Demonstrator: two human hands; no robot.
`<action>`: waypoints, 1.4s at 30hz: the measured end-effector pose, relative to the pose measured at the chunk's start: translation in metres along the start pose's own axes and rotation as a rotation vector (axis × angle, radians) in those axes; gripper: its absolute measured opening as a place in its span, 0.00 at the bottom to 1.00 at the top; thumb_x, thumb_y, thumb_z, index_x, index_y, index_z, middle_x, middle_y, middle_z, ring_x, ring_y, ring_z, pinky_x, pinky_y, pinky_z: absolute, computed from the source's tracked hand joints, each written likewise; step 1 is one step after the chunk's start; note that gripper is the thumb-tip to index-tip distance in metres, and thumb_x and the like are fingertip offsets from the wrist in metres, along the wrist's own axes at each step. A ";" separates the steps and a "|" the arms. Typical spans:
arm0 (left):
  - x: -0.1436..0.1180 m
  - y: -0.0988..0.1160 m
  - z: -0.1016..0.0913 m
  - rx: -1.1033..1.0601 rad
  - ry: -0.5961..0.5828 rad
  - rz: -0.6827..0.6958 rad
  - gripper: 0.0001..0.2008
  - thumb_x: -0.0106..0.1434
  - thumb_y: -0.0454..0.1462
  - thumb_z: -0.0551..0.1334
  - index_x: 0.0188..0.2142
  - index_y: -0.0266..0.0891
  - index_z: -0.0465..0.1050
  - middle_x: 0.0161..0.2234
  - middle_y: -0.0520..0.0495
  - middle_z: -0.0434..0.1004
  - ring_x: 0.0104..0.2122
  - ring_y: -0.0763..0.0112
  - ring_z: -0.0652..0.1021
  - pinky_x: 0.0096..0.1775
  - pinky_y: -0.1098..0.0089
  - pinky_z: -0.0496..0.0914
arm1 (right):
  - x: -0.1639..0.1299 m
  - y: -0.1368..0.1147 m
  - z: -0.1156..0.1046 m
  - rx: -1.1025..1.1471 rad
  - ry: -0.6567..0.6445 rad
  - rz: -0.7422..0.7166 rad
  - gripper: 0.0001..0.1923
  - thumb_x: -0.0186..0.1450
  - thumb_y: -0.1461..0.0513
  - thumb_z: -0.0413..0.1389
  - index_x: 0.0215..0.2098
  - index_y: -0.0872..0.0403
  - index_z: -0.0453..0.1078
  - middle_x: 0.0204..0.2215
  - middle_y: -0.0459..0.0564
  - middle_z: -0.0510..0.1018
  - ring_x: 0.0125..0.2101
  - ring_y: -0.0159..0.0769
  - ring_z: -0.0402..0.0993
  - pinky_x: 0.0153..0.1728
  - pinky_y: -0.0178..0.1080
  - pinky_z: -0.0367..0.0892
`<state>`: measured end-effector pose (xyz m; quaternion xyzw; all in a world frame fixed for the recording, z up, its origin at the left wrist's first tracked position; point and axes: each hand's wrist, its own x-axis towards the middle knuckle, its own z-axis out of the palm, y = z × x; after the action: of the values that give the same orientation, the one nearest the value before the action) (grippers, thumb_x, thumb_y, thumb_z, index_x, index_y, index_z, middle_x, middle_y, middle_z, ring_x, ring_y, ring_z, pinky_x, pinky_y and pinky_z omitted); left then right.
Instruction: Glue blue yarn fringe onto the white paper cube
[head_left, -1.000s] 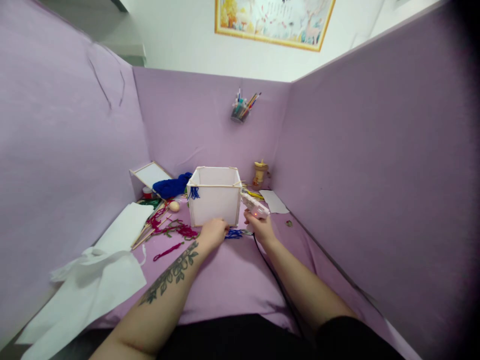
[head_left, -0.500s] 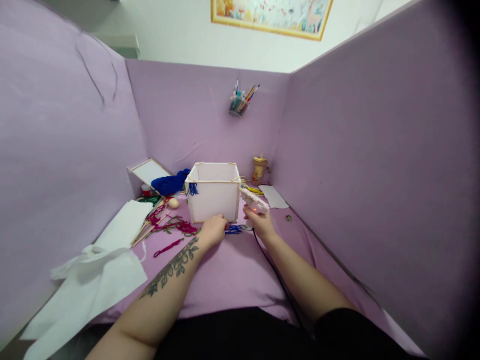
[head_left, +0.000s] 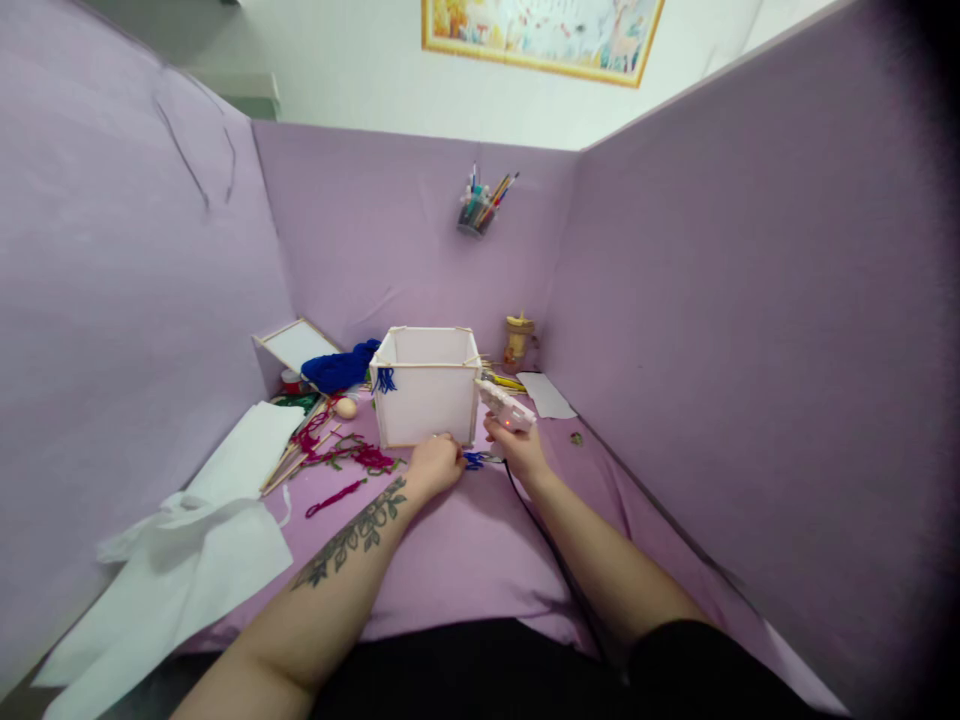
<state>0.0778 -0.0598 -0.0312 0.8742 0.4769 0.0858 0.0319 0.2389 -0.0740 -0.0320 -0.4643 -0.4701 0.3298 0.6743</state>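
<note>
My right hand point(head_left: 521, 448) is wrapped around the grip of a pale pink hot glue gun point(head_left: 508, 405) with a small red light lit. The gun's nozzle points toward the right edge of a white open-topped box point(head_left: 427, 405) edged with thin wooden sticks. Low in front of that box, my left hand point(head_left: 437, 465) has its fingers curled down over the end of a blue yarn tassel point(head_left: 474, 460); the fingertips are partly hidden. Another blue tassel point(head_left: 385, 379) hangs at the box's upper left corner.
To the left lie magenta yarn point(head_left: 371, 457), wooden sticks point(head_left: 281, 468), a wooden egg point(head_left: 346, 408), a blue yarn skein point(head_left: 341, 367) and white cloth point(head_left: 187, 560). A brown cup point(head_left: 517, 345) and white sheet point(head_left: 547, 395) are at the right back. The gun's cord point(head_left: 536, 515) runs toward me.
My left hand has shifted slightly right, covering more of the blue tassel. The glue gun stays almost where it was in my right hand.
</note>
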 end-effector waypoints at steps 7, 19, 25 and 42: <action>0.005 -0.003 0.006 -0.044 0.054 -0.035 0.12 0.65 0.35 0.54 0.38 0.36 0.76 0.41 0.38 0.77 0.42 0.59 0.77 0.44 0.65 0.68 | 0.000 0.000 -0.001 -0.003 -0.006 0.004 0.17 0.49 0.54 0.63 0.32 0.56 0.73 0.26 0.47 0.76 0.21 0.32 0.70 0.22 0.35 0.68; 0.016 -0.022 0.011 -0.719 0.176 -0.077 0.05 0.64 0.33 0.51 0.33 0.39 0.65 0.32 0.45 0.78 0.34 0.67 0.77 0.40 0.67 0.68 | 0.001 0.006 -0.001 0.007 -0.006 0.016 0.16 0.50 0.54 0.64 0.32 0.56 0.73 0.26 0.47 0.76 0.22 0.33 0.70 0.23 0.35 0.67; 0.013 -0.012 0.002 -1.173 0.176 0.012 0.06 0.62 0.35 0.56 0.40 0.39 0.63 0.31 0.48 0.78 0.34 0.68 0.80 0.39 0.68 0.71 | -0.005 0.003 0.001 -0.043 0.023 -0.087 0.14 0.52 0.55 0.62 0.34 0.56 0.73 0.26 0.48 0.76 0.26 0.36 0.71 0.28 0.38 0.68; -0.009 0.000 -0.024 -0.350 0.211 -0.038 0.07 0.65 0.39 0.57 0.41 0.40 0.70 0.35 0.45 0.80 0.35 0.66 0.79 0.35 0.71 0.65 | -0.012 0.013 0.012 -0.061 -0.002 -0.297 0.19 0.53 0.61 0.60 0.43 0.53 0.69 0.36 0.48 0.76 0.36 0.39 0.73 0.41 0.42 0.70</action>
<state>0.0692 -0.0678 -0.0091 0.8324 0.4717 0.2578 0.1348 0.2231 -0.0757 -0.0465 -0.4096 -0.5440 0.2126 0.7007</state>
